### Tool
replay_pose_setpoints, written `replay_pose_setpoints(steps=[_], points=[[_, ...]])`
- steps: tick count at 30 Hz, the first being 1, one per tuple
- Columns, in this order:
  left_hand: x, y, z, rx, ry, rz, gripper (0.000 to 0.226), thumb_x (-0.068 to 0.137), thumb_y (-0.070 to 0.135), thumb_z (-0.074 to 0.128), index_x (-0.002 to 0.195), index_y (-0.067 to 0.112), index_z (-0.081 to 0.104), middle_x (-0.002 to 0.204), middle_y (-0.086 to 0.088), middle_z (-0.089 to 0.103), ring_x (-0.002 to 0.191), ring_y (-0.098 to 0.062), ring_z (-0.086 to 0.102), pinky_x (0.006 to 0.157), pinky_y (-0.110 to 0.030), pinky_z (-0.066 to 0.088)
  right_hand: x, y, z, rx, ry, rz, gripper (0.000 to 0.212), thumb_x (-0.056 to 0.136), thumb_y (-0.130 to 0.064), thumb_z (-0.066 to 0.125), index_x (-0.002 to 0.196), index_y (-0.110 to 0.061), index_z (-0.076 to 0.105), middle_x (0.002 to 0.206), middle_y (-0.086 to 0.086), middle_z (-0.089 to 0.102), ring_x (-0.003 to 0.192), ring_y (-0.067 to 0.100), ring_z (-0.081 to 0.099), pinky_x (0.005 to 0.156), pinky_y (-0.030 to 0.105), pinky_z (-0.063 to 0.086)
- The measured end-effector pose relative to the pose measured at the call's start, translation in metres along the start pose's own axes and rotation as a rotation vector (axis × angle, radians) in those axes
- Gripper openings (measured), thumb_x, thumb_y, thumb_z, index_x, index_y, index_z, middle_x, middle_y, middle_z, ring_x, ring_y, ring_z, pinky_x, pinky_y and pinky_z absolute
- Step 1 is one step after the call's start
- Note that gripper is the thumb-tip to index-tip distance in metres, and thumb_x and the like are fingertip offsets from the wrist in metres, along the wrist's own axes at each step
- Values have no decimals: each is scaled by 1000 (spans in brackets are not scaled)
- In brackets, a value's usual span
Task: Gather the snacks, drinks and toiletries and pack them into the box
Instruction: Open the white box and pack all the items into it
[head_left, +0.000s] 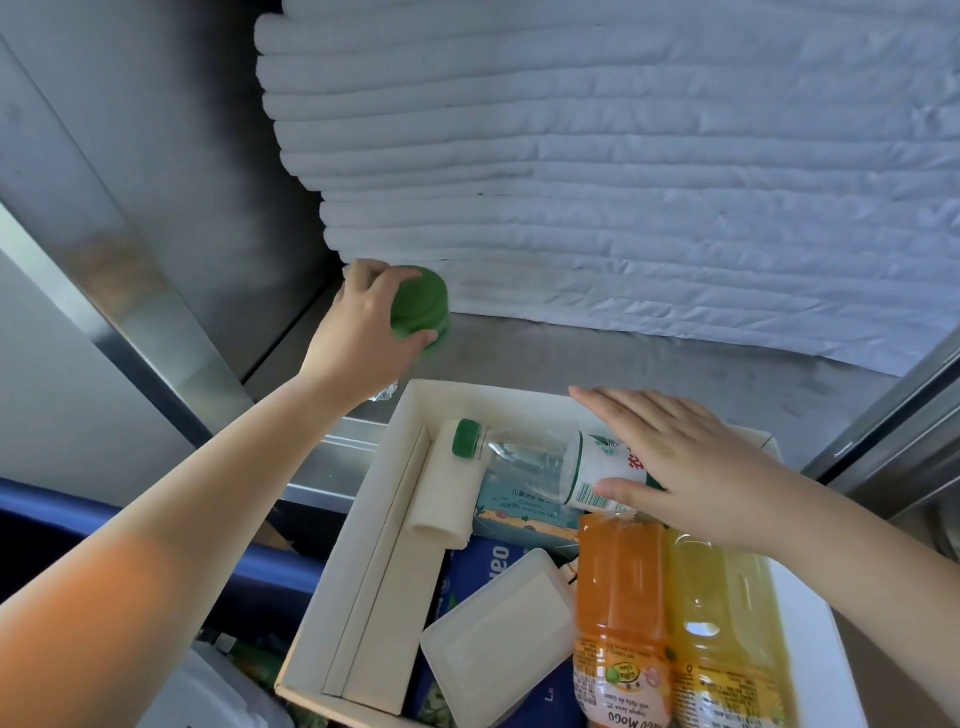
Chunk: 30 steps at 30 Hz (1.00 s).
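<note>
Steel shelf, folded white cloths | left hand grips green cap | right hand flat

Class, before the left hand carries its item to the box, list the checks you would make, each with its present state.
1. Grip: the left hand is curled round the green cap: ok.
2. What is under that cap: cannot tell, the hand hides it.
3. The right hand lies flat on the water bottle in the box: ok.
4. The orange juice bottle and yellow juice bottle lie side by side inside: ok.
5. Room for another item: cannot tell.
</note>
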<state>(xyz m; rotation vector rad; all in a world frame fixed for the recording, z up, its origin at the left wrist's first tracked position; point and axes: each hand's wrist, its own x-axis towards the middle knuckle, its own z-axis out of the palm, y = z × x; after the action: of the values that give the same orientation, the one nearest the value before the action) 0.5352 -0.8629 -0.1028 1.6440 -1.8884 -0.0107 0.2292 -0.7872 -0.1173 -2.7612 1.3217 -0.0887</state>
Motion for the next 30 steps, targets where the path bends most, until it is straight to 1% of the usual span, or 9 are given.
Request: replay_pose_setpoints(steps=[5, 8, 11, 15, 19, 22, 26, 28, 30], points=[[-5, 32, -15, 24, -2, 121, 54, 77, 29, 74, 126, 20, 52, 125, -2, 41, 113, -25, 45, 82, -30, 41, 0, 1, 0, 2, -10, 2, 74, 83, -69, 18, 136, -47, -29, 148, -27, -6, 132, -5, -8, 99, 10, -10], [-11, 53, -28, 4, 9, 178, 52, 78, 33, 72, 125, 22, 53, 123, 0, 42, 108, -21, 47, 79, -27, 38, -1, 1, 0, -3, -7, -3, 75, 85, -68, 21, 135, -47, -30, 148, -27, -3, 132, -4, -4, 94, 5, -14], [-25, 71, -41, -3, -20, 267, 53, 78, 40, 69, 125, 23, 54, 122, 2, 43, 100, -17, 50, 74, -27, 42, -1, 1, -1, -1, -13, 0, 75, 85, -67, 23, 138, -46, -27, 150, -24, 0, 132, -3, -2, 96, 6, -11], [-53, 85, -49, -22, -97, 317, 59, 77, 52, 59, 128, 23, 51, 120, 8, 42, 94, -5, 45, 68, -16, 38, 0, 1, -1, 14, 1, 4, 75, 86, -65, 28, 142, -44, -17, 150, -21, 7, 133, -1, 6, 103, 16, 3], [-79, 89, -51, -28, -180, 323, 62, 78, 60, 55, 130, 26, 49, 120, 11, 42, 93, 2, 42, 64, -1, 34, -1, 1, 0, 20, 11, 7, 74, 86, -64, 32, 145, -43, -6, 152, -16, 16, 134, 2, 14, 104, 19, 9], [-94, 90, -49, -25, -233, 342, 62, 78, 59, 52, 129, 24, 50, 118, 10, 44, 92, -2, 46, 67, 1, 32, 0, -1, -2, 22, 20, 1, 78, 82, -69, 27, 148, -36, 0, 151, -13, 21, 135, 3, 15, 104, 16, 6], [-107, 91, -46, -39, -264, 332, 60, 79, 59, 51, 127, 23, 53, 119, 8, 45, 92, -11, 53, 70, -5, 33, -1, -11, -10, 57, 57, -76, 74, 86, -64, 36, 147, -26, 20, 147, -8, 28, 135, 3, 12, 101, 3, -12], [-112, 92, -47, -29, -267, 341, 59, 79, 60, 51, 126, 24, 53, 119, 9, 44, 92, -6, 50, 67, -1, 31, -1, -18, -15, 81, 80, -116, 74, 86, -60, 44, 147, -24, 22, 144, -7, 31, 134, 4, 14, 104, 4, -9], [-117, 95, -49, -19, -290, 347, 59, 79, 63, 50, 124, 25, 54, 118, 12, 43, 90, 2, 43, 63, 2, 31, -1, -26, -19, 169, 85, -136, 77, 82, -63, 49, 145, -25, 26, 139, -11, 34, 129, 2, 21, 107, 7, 4]])
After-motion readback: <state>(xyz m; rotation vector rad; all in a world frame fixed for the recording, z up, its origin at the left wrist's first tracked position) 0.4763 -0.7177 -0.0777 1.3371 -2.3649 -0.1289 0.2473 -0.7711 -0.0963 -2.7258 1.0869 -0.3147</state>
